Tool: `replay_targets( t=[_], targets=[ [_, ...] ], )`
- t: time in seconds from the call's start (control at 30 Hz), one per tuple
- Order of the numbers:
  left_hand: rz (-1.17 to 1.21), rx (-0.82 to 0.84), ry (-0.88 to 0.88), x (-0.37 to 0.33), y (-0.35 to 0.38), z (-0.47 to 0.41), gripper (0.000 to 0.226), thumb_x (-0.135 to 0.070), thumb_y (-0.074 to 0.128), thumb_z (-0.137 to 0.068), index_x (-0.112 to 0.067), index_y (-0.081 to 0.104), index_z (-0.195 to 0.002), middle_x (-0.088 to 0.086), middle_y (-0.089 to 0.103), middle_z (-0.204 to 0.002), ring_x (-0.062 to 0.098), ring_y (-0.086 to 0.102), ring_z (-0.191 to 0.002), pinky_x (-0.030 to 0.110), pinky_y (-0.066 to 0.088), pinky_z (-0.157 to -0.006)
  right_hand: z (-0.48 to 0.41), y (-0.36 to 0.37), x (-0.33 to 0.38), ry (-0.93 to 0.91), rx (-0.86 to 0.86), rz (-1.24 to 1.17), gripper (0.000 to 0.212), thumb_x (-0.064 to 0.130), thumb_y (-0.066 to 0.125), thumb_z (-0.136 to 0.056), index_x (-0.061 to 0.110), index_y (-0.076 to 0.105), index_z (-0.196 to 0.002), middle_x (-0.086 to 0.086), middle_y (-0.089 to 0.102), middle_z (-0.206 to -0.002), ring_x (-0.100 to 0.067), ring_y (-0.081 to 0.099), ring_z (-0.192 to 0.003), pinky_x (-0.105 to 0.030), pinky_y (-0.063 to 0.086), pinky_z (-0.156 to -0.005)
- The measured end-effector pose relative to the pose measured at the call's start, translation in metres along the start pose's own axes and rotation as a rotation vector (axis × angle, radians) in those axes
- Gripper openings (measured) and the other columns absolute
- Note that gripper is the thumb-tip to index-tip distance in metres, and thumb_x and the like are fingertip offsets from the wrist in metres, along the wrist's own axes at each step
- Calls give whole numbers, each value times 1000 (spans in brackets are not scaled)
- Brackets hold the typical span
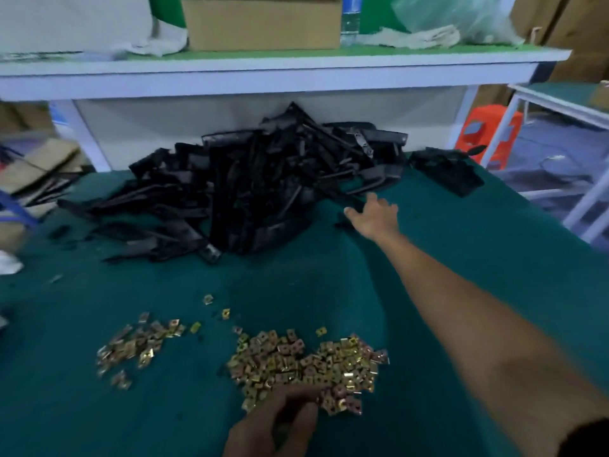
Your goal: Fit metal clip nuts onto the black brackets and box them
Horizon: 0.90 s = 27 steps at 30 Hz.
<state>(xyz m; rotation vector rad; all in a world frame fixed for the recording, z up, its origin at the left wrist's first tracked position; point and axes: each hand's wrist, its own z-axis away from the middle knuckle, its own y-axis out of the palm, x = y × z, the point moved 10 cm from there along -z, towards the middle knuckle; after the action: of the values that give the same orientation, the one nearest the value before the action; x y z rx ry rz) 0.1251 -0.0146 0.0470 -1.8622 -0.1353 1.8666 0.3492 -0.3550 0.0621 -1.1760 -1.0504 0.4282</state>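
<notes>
A big heap of black brackets [260, 189] lies at the back of the green table [461, 258], under a white shelf. My right hand [375, 214] is stretched out to the heap's right edge, fingers spread and touching a bracket's end there; it grips nothing that I can see. A large pile of brass-coloured clip nuts [306, 361] lies near me, with a smaller pile [135, 347] to its left. My left hand [280, 423] is at the near edge of the large pile, fingers curled down into the nuts; whether it holds one is hidden.
A cardboard box [262, 23], a water bottle [351, 18] and plastic bags sit on the white shelf [296, 65]. Another black part [446, 171] lies at the table's far right. An orange stool [491, 136] stands beyond the right edge. Cardboard lies at the left.
</notes>
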Motion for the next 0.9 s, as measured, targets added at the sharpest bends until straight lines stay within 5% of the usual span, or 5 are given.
replay_targets(
  t=[0.3, 0.5, 0.6, 0.77, 0.9],
  targets=[
    [-501, -42, 348, -30, 0, -72, 25, -29, 46, -106, -30, 67, -119, -14, 66, -112, 4, 52, -103, 16, 40, -82, 12, 1, -13, 87, -4, -45, 26, 32, 50, -99, 7, 55, -94, -18, 62, -115, -37, 58, -105, -39, 46, -80],
    [-771, 53, 371, -24, 45, -108, 24, -32, 49, -104, -27, 69, -116, -6, 64, -115, 13, 54, -110, 26, 51, -84, 99, -8, -60, 237, 19, -1059, 16, 24, 59, -103, 10, 66, -108, -12, 68, -120, -26, 64, -109, -34, 49, -87],
    [-763, 64, 376, -21, 49, -110, 18, -30, 52, -102, -24, 67, -111, -6, 64, -111, 13, 53, -108, 24, 46, -82, 164, -3, -57, 194, 136, -1422, 32, 31, 56, -104, 19, 63, -132, -6, 70, -120, -17, 69, -104, -31, 57, -86],
    [-580, 87, 304, -25, 42, -97, 15, -25, 48, -105, -21, 55, -116, -6, 64, -108, 13, 58, -104, 25, 44, -80, 259, 7, -46, 107, 203, -1425, 40, 52, 53, -94, 40, 66, -130, 6, 65, -80, -10, 47, -52, -23, 40, -45],
    [-211, 76, 220, -26, 18, -63, 22, -26, 50, -104, -38, 64, -117, -31, 65, -110, -13, 57, -104, 6, 41, -82, 298, 23, -38, 112, 183, -1600, 36, 38, 64, -89, 35, 69, -125, -2, 63, -77, -13, 51, -48, -24, 40, -38]
  ],
)
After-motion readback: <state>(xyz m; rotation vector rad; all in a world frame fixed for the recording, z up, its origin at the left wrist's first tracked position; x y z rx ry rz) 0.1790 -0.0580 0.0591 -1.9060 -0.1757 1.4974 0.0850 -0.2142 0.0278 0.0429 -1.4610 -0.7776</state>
